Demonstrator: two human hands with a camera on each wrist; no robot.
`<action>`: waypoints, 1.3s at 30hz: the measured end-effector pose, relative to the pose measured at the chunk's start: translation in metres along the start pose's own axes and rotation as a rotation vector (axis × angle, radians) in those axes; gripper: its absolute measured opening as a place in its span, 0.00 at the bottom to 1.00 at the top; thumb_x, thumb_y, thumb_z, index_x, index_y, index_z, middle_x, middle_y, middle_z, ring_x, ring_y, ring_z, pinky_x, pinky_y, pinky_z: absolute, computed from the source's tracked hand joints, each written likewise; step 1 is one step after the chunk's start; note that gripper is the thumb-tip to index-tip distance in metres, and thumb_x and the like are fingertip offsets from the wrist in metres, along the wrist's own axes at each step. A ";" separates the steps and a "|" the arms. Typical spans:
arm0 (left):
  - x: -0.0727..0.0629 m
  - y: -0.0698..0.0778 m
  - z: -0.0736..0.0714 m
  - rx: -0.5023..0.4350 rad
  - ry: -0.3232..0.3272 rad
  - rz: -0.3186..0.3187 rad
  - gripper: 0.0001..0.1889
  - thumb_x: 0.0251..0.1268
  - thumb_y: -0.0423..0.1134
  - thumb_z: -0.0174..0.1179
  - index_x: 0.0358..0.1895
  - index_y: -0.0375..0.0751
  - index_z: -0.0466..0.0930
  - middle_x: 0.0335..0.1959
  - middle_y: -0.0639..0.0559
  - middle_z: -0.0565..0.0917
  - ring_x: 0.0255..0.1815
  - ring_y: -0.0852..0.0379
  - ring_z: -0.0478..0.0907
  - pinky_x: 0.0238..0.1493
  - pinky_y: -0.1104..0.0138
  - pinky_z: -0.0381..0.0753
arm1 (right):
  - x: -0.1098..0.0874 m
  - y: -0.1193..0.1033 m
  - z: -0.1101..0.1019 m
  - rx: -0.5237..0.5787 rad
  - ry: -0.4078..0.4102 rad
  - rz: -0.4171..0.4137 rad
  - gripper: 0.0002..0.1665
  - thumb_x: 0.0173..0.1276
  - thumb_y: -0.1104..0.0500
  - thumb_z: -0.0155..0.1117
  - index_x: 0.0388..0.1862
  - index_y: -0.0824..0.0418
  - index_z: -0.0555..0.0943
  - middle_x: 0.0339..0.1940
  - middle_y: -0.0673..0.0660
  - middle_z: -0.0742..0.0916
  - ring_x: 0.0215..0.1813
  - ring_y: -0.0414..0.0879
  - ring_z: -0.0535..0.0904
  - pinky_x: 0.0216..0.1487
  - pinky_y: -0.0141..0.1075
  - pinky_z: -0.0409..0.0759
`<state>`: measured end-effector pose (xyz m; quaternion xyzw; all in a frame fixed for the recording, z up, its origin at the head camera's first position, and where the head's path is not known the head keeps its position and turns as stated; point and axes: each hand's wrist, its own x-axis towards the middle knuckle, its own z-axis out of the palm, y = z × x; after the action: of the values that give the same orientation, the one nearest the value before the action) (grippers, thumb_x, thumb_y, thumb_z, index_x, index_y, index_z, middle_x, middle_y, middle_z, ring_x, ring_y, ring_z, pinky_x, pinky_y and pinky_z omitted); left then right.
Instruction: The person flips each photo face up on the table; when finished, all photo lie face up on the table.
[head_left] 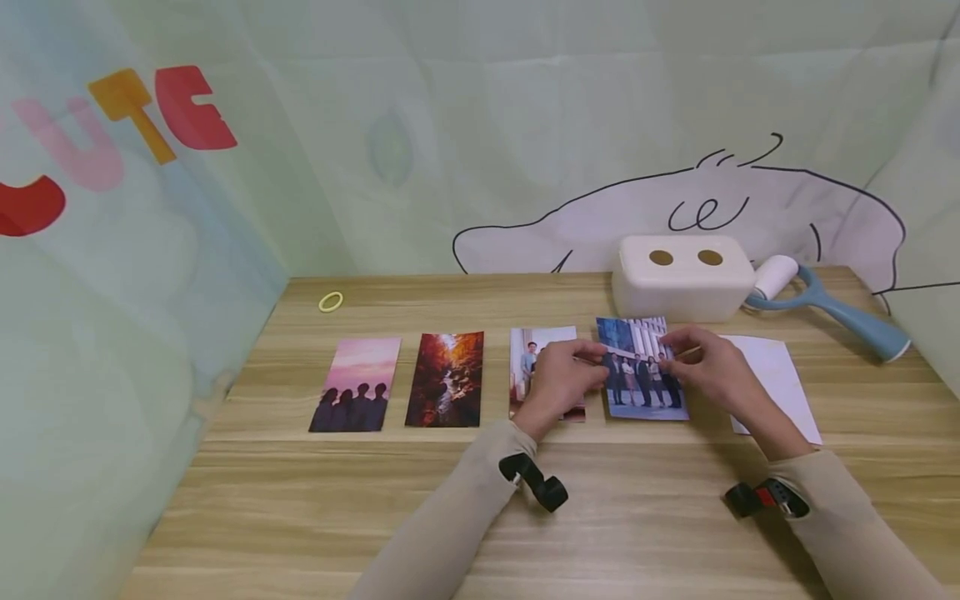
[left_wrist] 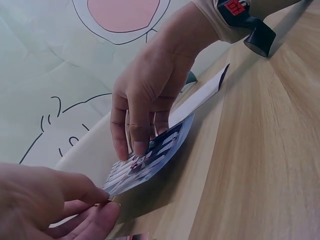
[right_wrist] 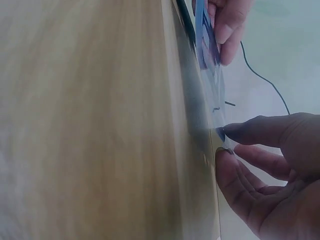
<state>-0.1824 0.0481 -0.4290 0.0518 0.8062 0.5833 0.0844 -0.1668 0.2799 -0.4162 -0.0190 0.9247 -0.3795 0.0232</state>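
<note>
My left hand pinches the left edge of a photo print of people in suits before tall buildings. At its right edge, my right hand pinches the same print between thumb and fingers. In the left wrist view the print is tilted and raised off the table, casting a shadow. Beneath my left hand lies another photo of people, partly hidden. Farther left are an autumn stream photo and a sunset photo with silhouettes. A white sheet lies under and beside my right forearm.
Behind the photos stands a cream box with two round holes. To its right rests a blue-handled roller with a white roll. A yellow ring lies at the back left of the wooden table. Printed cloth hangs behind.
</note>
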 end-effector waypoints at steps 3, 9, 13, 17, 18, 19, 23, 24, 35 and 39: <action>-0.001 0.000 -0.001 0.090 -0.014 0.031 0.13 0.61 0.28 0.75 0.49 0.40 0.92 0.39 0.55 0.90 0.32 0.65 0.81 0.35 0.72 0.80 | 0.000 0.001 0.000 -0.010 -0.022 0.014 0.25 0.74 0.62 0.72 0.64 0.73 0.78 0.56 0.74 0.84 0.55 0.69 0.83 0.54 0.58 0.85; -0.002 -0.001 -0.001 0.151 -0.055 0.077 0.18 0.61 0.26 0.74 0.55 0.37 0.90 0.44 0.51 0.91 0.37 0.66 0.85 0.40 0.72 0.83 | 0.001 0.001 0.000 -0.036 -0.057 0.019 0.28 0.74 0.60 0.73 0.65 0.74 0.77 0.55 0.73 0.85 0.54 0.67 0.83 0.55 0.58 0.84; -0.003 -0.002 0.000 0.186 -0.070 0.084 0.20 0.60 0.25 0.73 0.57 0.36 0.89 0.48 0.49 0.91 0.40 0.64 0.87 0.42 0.73 0.84 | 0.001 0.001 0.001 -0.048 -0.062 0.016 0.28 0.73 0.60 0.73 0.65 0.74 0.78 0.53 0.73 0.85 0.53 0.66 0.83 0.56 0.59 0.83; -0.003 -0.003 0.001 0.225 -0.075 0.131 0.21 0.58 0.23 0.71 0.57 0.33 0.88 0.46 0.46 0.91 0.40 0.62 0.88 0.39 0.75 0.82 | 0.001 0.002 0.001 -0.054 -0.061 0.007 0.27 0.72 0.61 0.74 0.64 0.75 0.78 0.52 0.73 0.85 0.52 0.66 0.83 0.56 0.59 0.83; -0.003 -0.004 0.002 0.235 -0.075 0.147 0.21 0.58 0.23 0.71 0.57 0.33 0.88 0.46 0.46 0.92 0.39 0.62 0.88 0.39 0.76 0.82 | 0.001 0.002 0.001 -0.055 -0.061 0.004 0.27 0.72 0.61 0.74 0.63 0.75 0.78 0.52 0.73 0.86 0.52 0.66 0.83 0.56 0.59 0.83; -0.003 -0.004 0.002 0.246 -0.073 0.162 0.21 0.58 0.23 0.71 0.57 0.32 0.88 0.45 0.45 0.92 0.39 0.62 0.88 0.38 0.76 0.81 | 0.002 0.002 0.002 -0.055 -0.060 0.002 0.27 0.72 0.62 0.74 0.63 0.76 0.78 0.52 0.73 0.86 0.52 0.66 0.83 0.56 0.59 0.83; -0.004 -0.003 0.002 0.291 -0.059 0.191 0.20 0.58 0.24 0.72 0.55 0.32 0.89 0.43 0.45 0.92 0.37 0.64 0.87 0.38 0.77 0.81 | 0.002 0.002 0.002 -0.062 -0.059 -0.004 0.27 0.72 0.62 0.74 0.63 0.76 0.78 0.51 0.73 0.86 0.51 0.65 0.84 0.55 0.59 0.83; -0.004 -0.003 0.002 0.303 -0.055 0.194 0.19 0.58 0.24 0.73 0.55 0.32 0.89 0.43 0.45 0.92 0.37 0.64 0.87 0.38 0.77 0.81 | 0.002 0.002 0.002 -0.065 -0.058 -0.005 0.27 0.71 0.62 0.74 0.63 0.76 0.78 0.51 0.73 0.86 0.51 0.65 0.84 0.55 0.59 0.83; -0.005 -0.003 0.002 0.353 -0.063 0.233 0.18 0.58 0.25 0.75 0.54 0.31 0.89 0.42 0.44 0.89 0.35 0.65 0.83 0.37 0.77 0.79 | 0.002 0.003 0.003 -0.105 -0.048 -0.057 0.26 0.70 0.63 0.75 0.61 0.75 0.80 0.46 0.71 0.87 0.46 0.62 0.85 0.49 0.57 0.83; -0.005 -0.004 0.003 0.356 -0.065 0.245 0.19 0.57 0.24 0.75 0.53 0.32 0.90 0.41 0.46 0.87 0.33 0.66 0.81 0.36 0.76 0.78 | 0.002 0.005 0.003 -0.116 -0.039 -0.078 0.25 0.69 0.62 0.76 0.60 0.73 0.82 0.48 0.72 0.86 0.48 0.65 0.85 0.53 0.61 0.82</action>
<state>-0.1771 0.0487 -0.4329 0.1823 0.8810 0.4356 0.0283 -0.1685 0.2815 -0.4220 -0.0637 0.9431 -0.3255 0.0254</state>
